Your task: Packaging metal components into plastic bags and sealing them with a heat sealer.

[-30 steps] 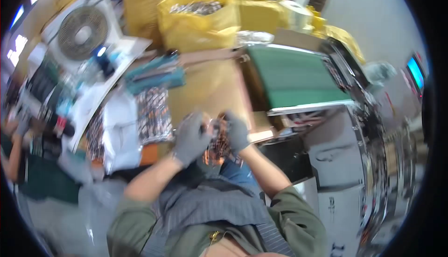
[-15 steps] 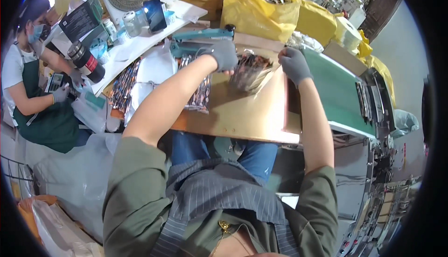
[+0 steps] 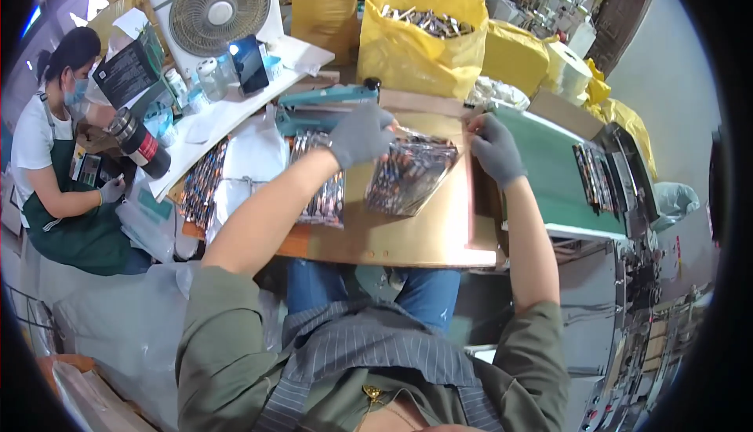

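A clear plastic bag (image 3: pixel 412 185) filled with dark, multicoloured slim packets hangs over the tan work board (image 3: pixel 353 245). My left hand (image 3: pixel 362 136), in a grey fingerless-tipped glove, is closed on the bag's upper left edge. At the upper right, the fingers of my right hand (image 3: pixel 499 148), gloved the same way, are pinched together on the bag's other top corner. Beside my left wrist lies a row of similar packets (image 3: pixel 323 201), partly covered by my forearm. Behind it stands a teal long-armed device (image 3: pixel 325 96), which looks like a bag sealer.
More packets (image 3: pixel 205 185) lie to the left, next to white plastic sheeting (image 3: pixel 255 150). A green conveyor belt (image 3: pixel 541 173) runs at right, with packets (image 3: pixel 594 177) on it. A yellow sack (image 3: pixel 420 59) stands behind. A co-worker (image 3: pixel 67 173) sits at far left.
The bag was smeared by motion and now shows sharply, its packets hanging lower in it. Both hands remain at its top. The whole view has tilted slightly, showing more of the back.
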A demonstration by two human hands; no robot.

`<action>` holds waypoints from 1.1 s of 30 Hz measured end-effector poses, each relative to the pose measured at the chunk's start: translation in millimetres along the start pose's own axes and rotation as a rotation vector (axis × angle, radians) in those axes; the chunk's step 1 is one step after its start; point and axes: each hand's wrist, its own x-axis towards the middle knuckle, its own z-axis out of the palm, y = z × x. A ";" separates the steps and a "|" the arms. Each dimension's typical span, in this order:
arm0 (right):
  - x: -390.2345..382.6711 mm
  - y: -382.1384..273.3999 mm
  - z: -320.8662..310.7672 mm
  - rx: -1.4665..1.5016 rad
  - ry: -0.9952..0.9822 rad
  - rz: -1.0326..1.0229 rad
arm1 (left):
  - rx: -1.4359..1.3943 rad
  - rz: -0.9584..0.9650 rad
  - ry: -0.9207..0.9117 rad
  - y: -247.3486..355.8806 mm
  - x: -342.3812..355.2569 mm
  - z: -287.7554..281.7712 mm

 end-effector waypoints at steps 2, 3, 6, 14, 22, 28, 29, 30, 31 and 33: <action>-18.5 -35.2 -3.5 -0.042 0.191 -0.320 | -0.336 -0.033 0.037 28.0 -17.8 -4.8; -19.2 -48.8 3.3 -0.231 0.196 -0.493 | -0.331 -0.043 0.044 38.0 -26.3 -10.7; -16.4 -34.7 35.1 -0.428 -0.044 -0.645 | -0.443 0.020 -0.007 61.5 -37.5 -19.4; 57.2 -8.4 127.0 -0.327 0.064 -0.460 | -0.263 -0.112 0.261 -56.7 -51.4 16.5; 205.3 45.3 194.2 -0.284 0.399 -0.052 | -0.850 -0.589 0.279 -189.2 -22.9 72.2; 218.3 -12.8 211.8 -0.491 0.226 -0.278 | -0.780 -0.785 0.304 -251.0 10.5 33.7; 217.3 17.5 218.7 -0.568 0.255 -0.263 | -0.837 -0.759 0.278 -254.5 11.9 33.5; 210.8 39.3 227.2 -0.567 0.253 -0.251 | -0.836 -0.765 0.267 -258.5 10.5 35.6; 201.3 58.4 236.8 -0.563 0.212 -0.138 | -0.882 -0.732 0.302 -262.4 5.5 39.5; 201.1 74.8 242.8 -0.562 0.169 -0.009 | -0.816 -0.650 0.322 -256.2 -4.0 42.2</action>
